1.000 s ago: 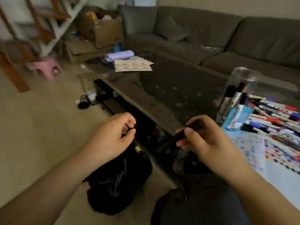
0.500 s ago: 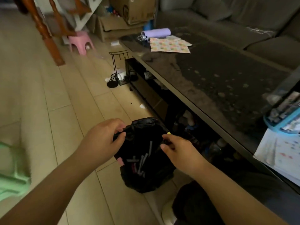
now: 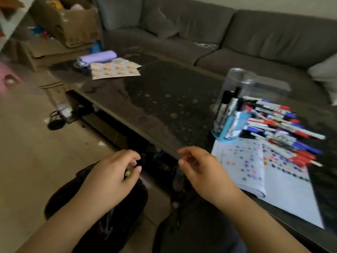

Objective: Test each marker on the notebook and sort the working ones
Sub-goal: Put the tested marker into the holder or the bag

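Right now both my hands hover low in front of me, off the near edge of the counter (image 3: 164, 110). My left hand (image 3: 111, 178) hangs above the black bag (image 3: 127, 212) on the floor, fingers loosely curled, something small and yellowish at their tips; whether I pinch it I cannot tell. My right hand (image 3: 202, 170) is empty, fingers relaxed and half bent. The marker pile (image 3: 284, 128) lies ahead and to my right, beyond the notebook (image 3: 255, 172), long axes running roughly left to right, so my right hand is nearer.
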`<control>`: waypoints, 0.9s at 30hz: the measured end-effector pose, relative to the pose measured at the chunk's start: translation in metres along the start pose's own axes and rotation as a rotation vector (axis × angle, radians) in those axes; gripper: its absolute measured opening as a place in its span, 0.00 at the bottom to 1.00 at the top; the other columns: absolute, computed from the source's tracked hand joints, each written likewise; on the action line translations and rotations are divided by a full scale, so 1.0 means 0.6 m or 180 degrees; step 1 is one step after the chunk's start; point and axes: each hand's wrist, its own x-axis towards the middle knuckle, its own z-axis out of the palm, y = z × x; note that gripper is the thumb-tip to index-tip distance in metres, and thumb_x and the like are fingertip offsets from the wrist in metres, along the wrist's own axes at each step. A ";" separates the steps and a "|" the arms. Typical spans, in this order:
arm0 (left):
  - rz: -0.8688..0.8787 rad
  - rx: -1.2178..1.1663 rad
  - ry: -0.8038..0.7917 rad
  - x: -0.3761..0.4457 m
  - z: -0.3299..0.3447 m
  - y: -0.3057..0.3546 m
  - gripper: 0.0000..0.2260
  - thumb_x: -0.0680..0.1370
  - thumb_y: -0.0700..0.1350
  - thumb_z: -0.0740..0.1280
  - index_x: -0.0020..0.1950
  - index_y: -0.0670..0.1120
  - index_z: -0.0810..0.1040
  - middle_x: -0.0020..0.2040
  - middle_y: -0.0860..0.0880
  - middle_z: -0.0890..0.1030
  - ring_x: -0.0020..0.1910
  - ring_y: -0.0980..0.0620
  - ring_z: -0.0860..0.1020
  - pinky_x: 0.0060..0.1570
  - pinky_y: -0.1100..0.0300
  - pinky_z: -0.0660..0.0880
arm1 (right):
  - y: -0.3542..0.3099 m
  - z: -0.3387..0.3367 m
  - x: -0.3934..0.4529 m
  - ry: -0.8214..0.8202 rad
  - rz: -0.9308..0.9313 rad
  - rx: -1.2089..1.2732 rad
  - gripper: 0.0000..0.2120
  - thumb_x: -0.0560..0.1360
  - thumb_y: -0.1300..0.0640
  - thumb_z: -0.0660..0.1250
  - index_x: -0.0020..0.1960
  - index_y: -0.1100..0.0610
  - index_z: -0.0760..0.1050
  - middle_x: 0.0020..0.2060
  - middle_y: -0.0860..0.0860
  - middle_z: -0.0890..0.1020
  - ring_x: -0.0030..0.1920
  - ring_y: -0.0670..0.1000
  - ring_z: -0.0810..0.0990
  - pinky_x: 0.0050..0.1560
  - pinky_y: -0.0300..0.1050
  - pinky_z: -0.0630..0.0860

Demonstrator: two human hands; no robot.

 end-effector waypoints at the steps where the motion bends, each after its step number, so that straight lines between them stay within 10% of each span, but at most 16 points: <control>1: 0.0157 -0.0040 -0.0058 0.022 0.015 0.027 0.09 0.75 0.48 0.67 0.54 0.52 0.77 0.44 0.63 0.74 0.43 0.64 0.74 0.37 0.75 0.66 | 0.015 -0.025 -0.006 0.0185 0.0059 -0.0020 0.08 0.77 0.54 0.65 0.53 0.43 0.71 0.43 0.41 0.77 0.44 0.36 0.75 0.42 0.26 0.70; 15: 0.1765 -0.0663 -0.0528 0.221 0.220 0.362 0.07 0.74 0.43 0.67 0.51 0.47 0.78 0.44 0.53 0.78 0.42 0.54 0.77 0.42 0.56 0.75 | 0.239 -0.279 -0.093 0.1212 0.1362 -0.0648 0.12 0.78 0.54 0.63 0.61 0.51 0.74 0.45 0.42 0.75 0.46 0.42 0.74 0.48 0.32 0.73; 27: 0.1562 -0.0478 -0.0744 0.343 0.379 0.440 0.09 0.77 0.45 0.63 0.57 0.47 0.75 0.51 0.51 0.78 0.49 0.53 0.75 0.49 0.57 0.75 | 0.411 -0.373 0.007 0.1094 0.1689 -0.1026 0.19 0.79 0.55 0.62 0.69 0.55 0.69 0.64 0.52 0.73 0.59 0.50 0.75 0.57 0.37 0.69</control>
